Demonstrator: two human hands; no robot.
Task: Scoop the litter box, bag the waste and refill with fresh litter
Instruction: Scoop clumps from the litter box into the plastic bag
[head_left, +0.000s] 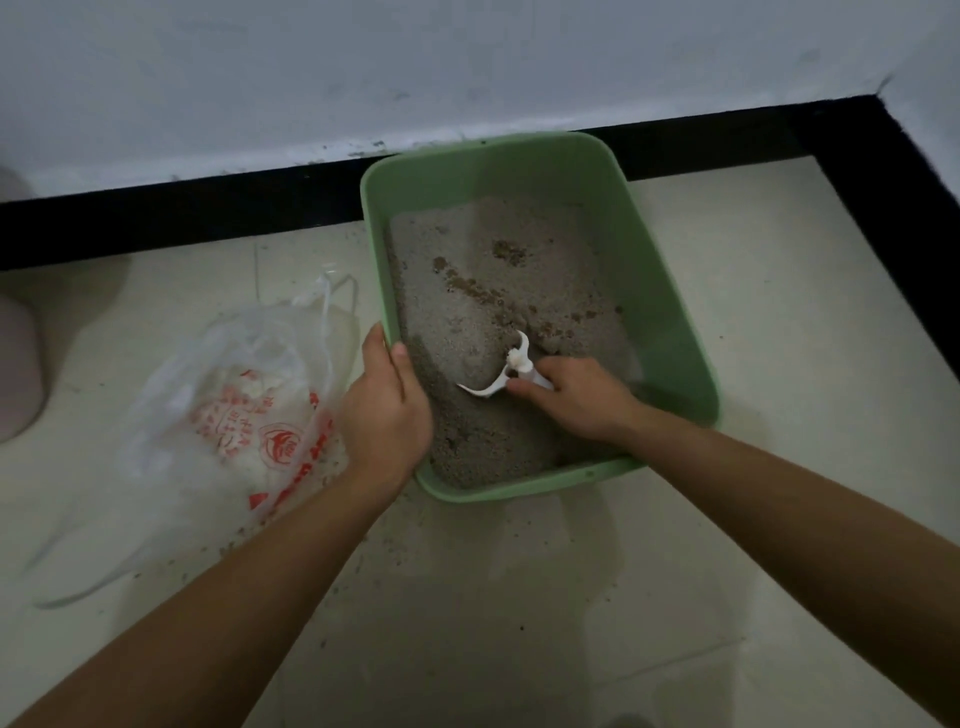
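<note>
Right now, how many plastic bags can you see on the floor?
1. The clear plastic bag with red print lies on the floor left of the green litter box, beside the left hand. Others may sit outside the view.

Two bare arms fill the lower half of the frame. The left hand (387, 410), at centre, and the right hand (582, 400), just right of centre, are uncovered. The left forearm (234, 587), running in from the lower left corner, and the right forearm (779, 499), coming from the right edge, show bare to the frame's borders. A short, rounded thumbnail (399, 351) shows on the left hand. Dim light blurs finer detail.
</note>
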